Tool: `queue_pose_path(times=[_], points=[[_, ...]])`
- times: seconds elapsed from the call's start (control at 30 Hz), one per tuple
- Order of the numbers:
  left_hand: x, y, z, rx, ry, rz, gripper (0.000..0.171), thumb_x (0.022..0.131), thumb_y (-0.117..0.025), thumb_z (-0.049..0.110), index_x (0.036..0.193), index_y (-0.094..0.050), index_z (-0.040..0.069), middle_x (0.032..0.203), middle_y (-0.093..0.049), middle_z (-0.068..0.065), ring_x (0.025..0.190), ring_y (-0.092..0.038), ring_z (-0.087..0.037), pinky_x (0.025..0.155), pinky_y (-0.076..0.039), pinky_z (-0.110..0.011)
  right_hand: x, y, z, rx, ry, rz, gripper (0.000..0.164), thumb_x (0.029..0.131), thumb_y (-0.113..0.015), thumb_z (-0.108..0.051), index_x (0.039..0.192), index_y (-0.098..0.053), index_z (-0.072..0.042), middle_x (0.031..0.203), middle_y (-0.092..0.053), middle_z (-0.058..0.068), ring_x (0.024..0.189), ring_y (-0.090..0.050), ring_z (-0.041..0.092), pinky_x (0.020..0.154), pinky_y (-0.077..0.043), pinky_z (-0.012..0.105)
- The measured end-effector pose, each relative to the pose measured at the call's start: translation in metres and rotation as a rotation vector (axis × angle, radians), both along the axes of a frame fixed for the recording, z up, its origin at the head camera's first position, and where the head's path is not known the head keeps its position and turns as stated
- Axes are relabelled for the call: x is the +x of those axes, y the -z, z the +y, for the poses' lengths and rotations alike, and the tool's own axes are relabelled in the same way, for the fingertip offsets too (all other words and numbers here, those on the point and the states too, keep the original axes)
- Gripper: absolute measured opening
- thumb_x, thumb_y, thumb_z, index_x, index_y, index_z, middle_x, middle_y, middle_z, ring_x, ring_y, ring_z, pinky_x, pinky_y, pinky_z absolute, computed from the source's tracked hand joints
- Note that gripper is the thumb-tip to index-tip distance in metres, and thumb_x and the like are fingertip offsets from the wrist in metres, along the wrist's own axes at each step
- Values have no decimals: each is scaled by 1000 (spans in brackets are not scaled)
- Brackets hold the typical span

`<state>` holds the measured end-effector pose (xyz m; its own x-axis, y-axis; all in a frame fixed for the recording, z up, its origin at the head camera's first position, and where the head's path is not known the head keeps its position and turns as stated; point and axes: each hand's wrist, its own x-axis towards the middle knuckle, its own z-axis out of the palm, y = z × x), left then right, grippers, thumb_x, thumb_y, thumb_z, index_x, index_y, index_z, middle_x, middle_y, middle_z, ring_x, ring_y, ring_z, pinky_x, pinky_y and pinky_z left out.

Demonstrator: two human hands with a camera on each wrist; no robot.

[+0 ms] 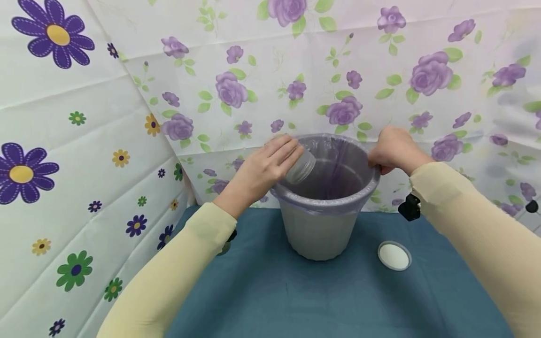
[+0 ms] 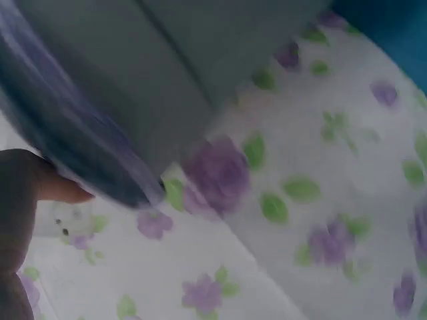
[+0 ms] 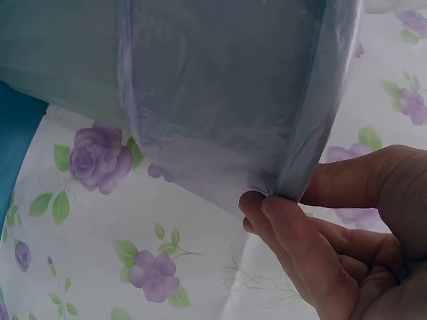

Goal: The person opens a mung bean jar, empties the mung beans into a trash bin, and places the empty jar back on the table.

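Note:
A grey bin (image 1: 320,234) stands on the table, lined with a thin translucent purple bag (image 1: 334,206) folded over its rim. My left hand (image 1: 266,166) grips a clear plastic jar (image 1: 303,166), tipped on its side with its mouth over the bin's left part. At the opposite side of the rim, my right hand (image 1: 395,149) pinches the bag's edge. The right wrist view shows the thumb and fingertips (image 3: 283,213) closed on the bag (image 3: 213,87), which is pulled out from the bin's wall. Only the left thumb (image 2: 63,187) shows beside the rim in the left wrist view.
A round lid (image 1: 394,256), white inside a grey edge, lies on the blue tablecloth (image 1: 321,300) right of the bin. Part of a greenish round thing (image 1: 224,249) shows behind my left wrist. Flowered sheets (image 1: 270,56) hang close behind the bin and along the left.

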<state>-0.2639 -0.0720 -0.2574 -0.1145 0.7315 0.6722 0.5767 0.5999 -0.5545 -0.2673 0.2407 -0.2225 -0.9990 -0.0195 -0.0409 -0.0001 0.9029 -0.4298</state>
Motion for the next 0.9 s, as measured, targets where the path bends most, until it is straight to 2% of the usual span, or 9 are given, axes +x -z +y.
queue_pose_path(times=[0.03,0.1,0.23,0.33,0.43,0.6,0.77,0.9], points=[[-1,0,2,-57,-23,26,45,89,-57,-3,133,-52,4,131,-55,-14,128,-47,-27,108,-39,-32,0,0,0,-3,-1,5,14,70,-65,-10,67,-65,4,52,-64,11,45,-63,19,48,-53,32],[-1,-1,4,-83,-57,44,41,91,-56,-1,132,-53,4,131,-56,-14,127,-49,-27,107,-41,-31,0,0,0,-9,-1,6,14,69,-66,-10,66,-66,4,51,-64,10,45,-63,19,48,-53,32],[-2,-2,3,-46,-88,-2,42,91,-54,-2,133,-52,4,132,-54,-15,128,-47,-28,107,-40,-31,-1,0,0,-8,-5,11,13,69,-65,-9,64,-65,3,50,-63,10,44,-62,19,47,-53,32],[-3,-3,0,4,-73,-67,45,89,-56,-2,134,-50,3,132,-53,-16,128,-46,-29,108,-39,-31,-1,-1,0,-10,-6,3,13,69,-65,-9,65,-65,3,51,-63,11,45,-62,19,47,-53,32],[-2,-4,-3,86,-43,-173,55,83,-65,3,135,-47,3,134,-51,-16,129,-44,-29,109,-38,-30,-1,-1,0,-4,-7,2,13,69,-65,-10,66,-65,3,51,-64,11,45,-63,19,48,-53,32],[1,-3,-7,256,-18,-385,84,70,-82,19,141,-39,4,139,-46,-13,133,-40,-25,108,-39,-30,-1,-1,0,-1,-5,11,13,68,-65,-10,65,-65,3,51,-63,10,44,-62,19,47,-53,32],[4,2,-15,447,-8,-537,90,68,-83,34,142,-37,10,141,-46,-6,130,-44,-20,106,-42,-34,-1,0,1,-6,-9,11,14,69,-64,-10,66,-65,3,51,-63,10,44,-62,19,47,-52,32],[6,11,-23,584,11,-609,92,67,-81,43,143,-37,16,140,-48,-3,127,-48,-18,100,-47,-37,-1,0,2,0,-9,12,14,69,-64,-10,66,-65,3,51,-62,10,44,-61,19,46,-52,31]])
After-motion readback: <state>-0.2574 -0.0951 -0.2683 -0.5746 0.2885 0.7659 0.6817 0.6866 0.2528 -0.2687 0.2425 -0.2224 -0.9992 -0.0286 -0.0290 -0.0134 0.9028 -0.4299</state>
